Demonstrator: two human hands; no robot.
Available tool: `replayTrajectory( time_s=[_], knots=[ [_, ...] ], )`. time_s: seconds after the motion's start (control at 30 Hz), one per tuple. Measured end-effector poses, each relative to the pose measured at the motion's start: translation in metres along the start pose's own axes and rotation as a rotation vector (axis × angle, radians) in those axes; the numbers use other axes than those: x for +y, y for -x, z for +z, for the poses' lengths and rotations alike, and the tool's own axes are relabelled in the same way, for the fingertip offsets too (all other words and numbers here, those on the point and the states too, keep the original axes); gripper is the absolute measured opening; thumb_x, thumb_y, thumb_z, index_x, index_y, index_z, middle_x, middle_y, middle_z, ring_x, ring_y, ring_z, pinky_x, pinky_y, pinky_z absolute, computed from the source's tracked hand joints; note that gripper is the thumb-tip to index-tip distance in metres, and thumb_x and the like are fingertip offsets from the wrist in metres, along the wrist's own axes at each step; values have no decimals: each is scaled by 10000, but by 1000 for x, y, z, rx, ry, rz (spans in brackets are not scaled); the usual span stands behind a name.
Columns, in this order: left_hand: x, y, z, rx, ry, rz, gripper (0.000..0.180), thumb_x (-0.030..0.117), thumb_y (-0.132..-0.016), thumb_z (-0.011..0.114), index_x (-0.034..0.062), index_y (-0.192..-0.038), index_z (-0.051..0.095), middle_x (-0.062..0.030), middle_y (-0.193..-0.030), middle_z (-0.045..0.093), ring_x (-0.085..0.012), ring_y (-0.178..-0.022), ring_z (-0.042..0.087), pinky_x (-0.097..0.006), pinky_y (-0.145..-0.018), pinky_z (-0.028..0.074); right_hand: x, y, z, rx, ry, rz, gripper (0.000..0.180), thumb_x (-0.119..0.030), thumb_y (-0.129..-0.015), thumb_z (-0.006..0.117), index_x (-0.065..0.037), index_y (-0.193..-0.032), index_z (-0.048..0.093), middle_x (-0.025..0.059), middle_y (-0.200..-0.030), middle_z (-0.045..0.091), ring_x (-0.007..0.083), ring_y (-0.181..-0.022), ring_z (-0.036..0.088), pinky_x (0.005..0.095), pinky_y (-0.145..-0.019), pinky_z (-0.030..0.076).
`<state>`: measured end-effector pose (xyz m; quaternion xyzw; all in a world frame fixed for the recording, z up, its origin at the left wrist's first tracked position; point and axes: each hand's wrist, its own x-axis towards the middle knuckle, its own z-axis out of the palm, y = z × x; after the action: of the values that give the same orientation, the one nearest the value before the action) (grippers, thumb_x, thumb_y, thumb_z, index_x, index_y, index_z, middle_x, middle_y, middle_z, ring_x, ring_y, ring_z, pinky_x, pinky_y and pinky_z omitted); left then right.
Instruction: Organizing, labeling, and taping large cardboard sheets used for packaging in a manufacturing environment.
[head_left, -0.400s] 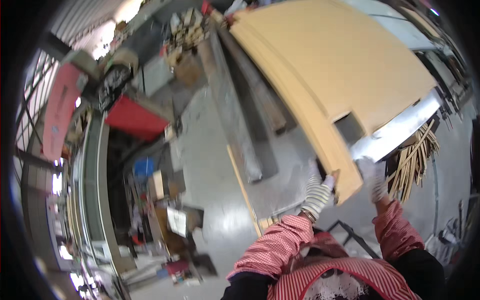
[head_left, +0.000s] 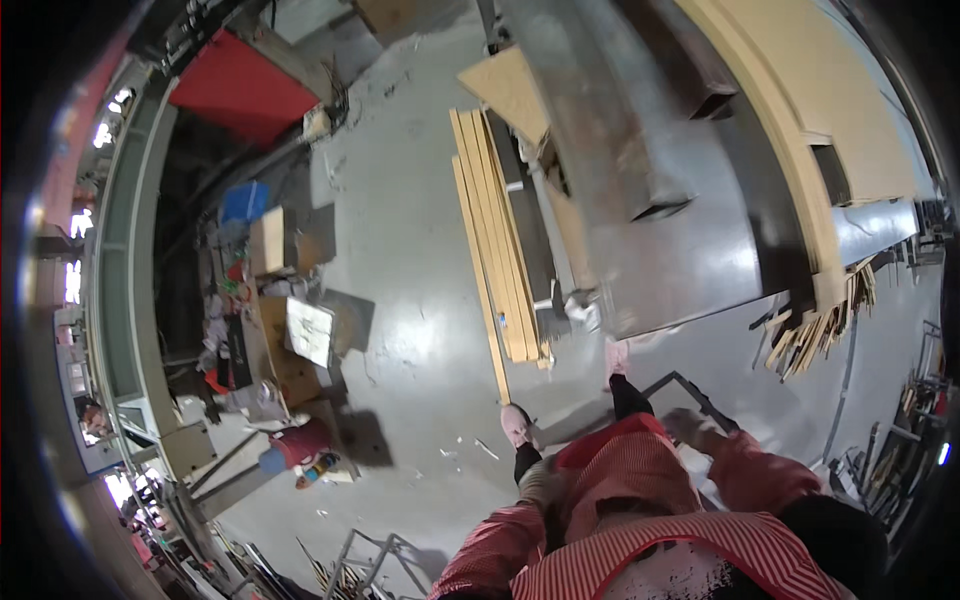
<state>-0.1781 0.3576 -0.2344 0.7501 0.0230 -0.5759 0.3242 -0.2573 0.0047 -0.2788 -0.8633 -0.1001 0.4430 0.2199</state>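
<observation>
Plywood sheet (head_left: 850, 110) on grey machine table (head_left: 650, 200) at upper right, long axis running from top centre to lower right, no longer gripped at its near corner as earlier, left hand (head_left: 540, 480) and right hand (head_left: 690, 425) lowered beside red striped clothing, finger state cannot be told, stacked timber strips (head_left: 495, 240) on floor alongside.

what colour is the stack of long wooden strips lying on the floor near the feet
Pale yellowish, light wood colour. The stack of long wooden strips shows best in the head view, lying on the grey floor.

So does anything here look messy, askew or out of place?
Yes: thin wood offcuts lie in a splayed heap on the floor under the metal table, and small pale scraps are scattered over the grey floor.
</observation>
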Motion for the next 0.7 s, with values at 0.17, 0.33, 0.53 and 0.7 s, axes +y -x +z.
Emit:
replayTrajectory(
  time_s=[0.17, 0.33, 0.53, 0.7],
  knots=[
    [-106, 11, 47, 154, -110, -405, 672, 404, -732, 556, 122, -1308, 355, -198, -1303, 384, -359, -1129, 445, -410, -924, 391, -98, -145, 15, -139, -860, 421, 391, -379, -788, 555, -72, -1030, 575, 140, -987, 608, 272, -901, 579, 331, -809, 441],
    [-132, -12, 98, 276, -37, -478, 789, 433, -702, 583, 149, -1364, 260, -180, -1398, 230, -384, -1226, 325, -457, -989, 314, -103, -277, 42, -24, -889, 426, 569, -352, -759, 612, 20, -1171, 486, 157, -1160, 546, 247, -1044, 531, 295, -886, 396],
    [-124, -34, 94, 525, 144, -386, 649, 305, -684, 641, 142, -1269, 412, -234, -1321, 326, -419, -1154, 386, -456, -957, 344, -60, -413, 88, 91, -975, 373, 600, -361, -757, 611, 37, -1184, 468, 146, -1095, 577, 229, -1028, 530, 320, -899, 386],
    [-108, -40, 73, 592, 155, -343, 594, 248, -673, 652, 111, -1214, 451, -259, -1270, 363, -440, -1100, 414, -493, -894, 373, -53, -496, 97, 59, -868, 567, 625, -349, -763, 623, -21, -1242, 393, 147, -1230, 472, 279, -1077, 495, 331, -938, 377]
  ],
)
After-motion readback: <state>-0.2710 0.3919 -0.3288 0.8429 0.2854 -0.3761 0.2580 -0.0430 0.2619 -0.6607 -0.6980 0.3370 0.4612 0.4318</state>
